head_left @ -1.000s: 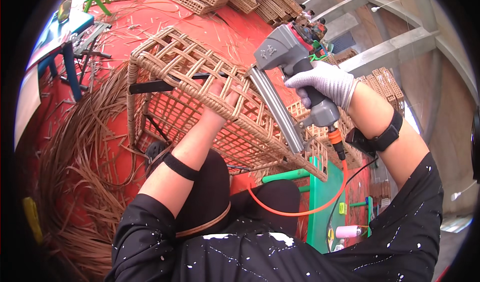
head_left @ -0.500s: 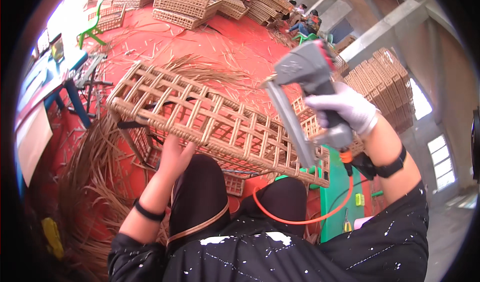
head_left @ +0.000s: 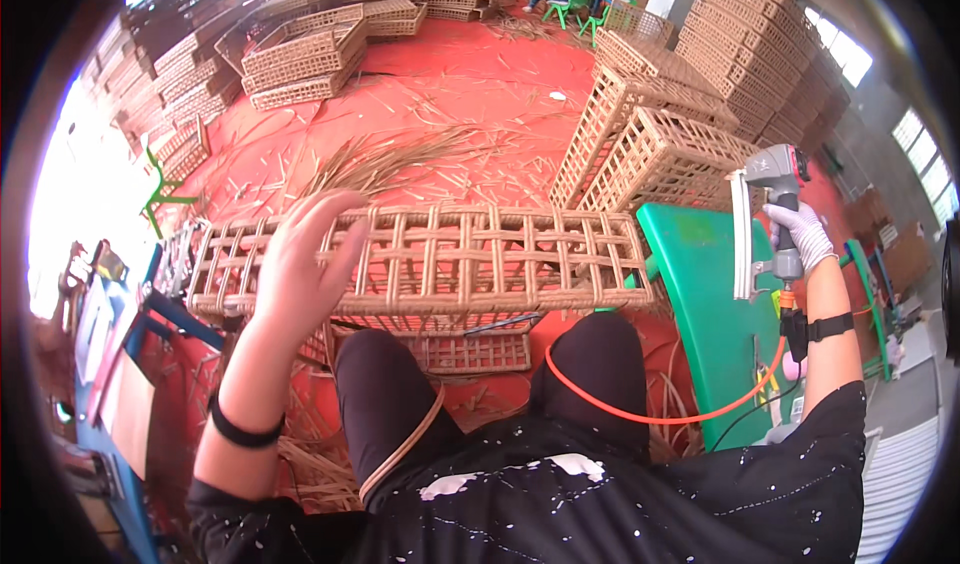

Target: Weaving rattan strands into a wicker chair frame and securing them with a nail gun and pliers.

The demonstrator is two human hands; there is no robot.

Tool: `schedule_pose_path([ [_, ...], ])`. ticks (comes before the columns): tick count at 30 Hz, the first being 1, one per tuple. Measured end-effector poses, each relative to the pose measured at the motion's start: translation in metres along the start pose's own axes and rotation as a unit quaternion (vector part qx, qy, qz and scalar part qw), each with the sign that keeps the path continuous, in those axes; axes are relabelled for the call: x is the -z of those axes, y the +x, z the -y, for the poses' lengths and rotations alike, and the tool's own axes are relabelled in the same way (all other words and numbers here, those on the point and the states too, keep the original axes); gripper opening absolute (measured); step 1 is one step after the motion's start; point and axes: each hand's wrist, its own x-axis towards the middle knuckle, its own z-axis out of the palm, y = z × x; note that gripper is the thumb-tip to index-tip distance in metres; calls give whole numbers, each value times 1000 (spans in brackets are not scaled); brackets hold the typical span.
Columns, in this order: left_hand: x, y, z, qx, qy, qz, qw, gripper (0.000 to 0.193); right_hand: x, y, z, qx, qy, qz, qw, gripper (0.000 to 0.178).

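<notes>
Gripping a tool (head_left: 771,167), right hand (head_left: 804,234) is right of basket (head_left: 480,304), uncurled left hand (head_left: 306,262) alongside.

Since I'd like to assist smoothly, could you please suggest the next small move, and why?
Perhaps lower the grey air tool onto the green bench: the gloved right hand holds it near there, while the open left hand is at the woven frame.

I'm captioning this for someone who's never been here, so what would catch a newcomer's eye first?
Probably the long woven frame stretching across the middle, just beyond the knees, with the bare left hand over its left part. Next, the grey power tool in the gloved right hand, its orange hose looping below. Behind everything spreads a bright red floor.
</notes>
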Motion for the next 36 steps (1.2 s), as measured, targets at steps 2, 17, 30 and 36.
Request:
schedule_pose_path([
  [2, -29, 27, 3, 39, -16, 86, 995, 30, 29, 28, -42, 24, -65, -36, 997, 23],
  [17, -98, 60, 38, 190, -129, 306, 924, 36, -19, 90, -154, 76, -458, -69, 883, 32],
  [30, -115, 66, 17, 208, -225, 314, 899, 26, -58, 73, -185, 40, -489, -58, 869, 34],
  [36, -110, 67, 13, 227, -217, 332, 889, 26, -25, 71, -149, 17, -352, -179, 919, 44],
])
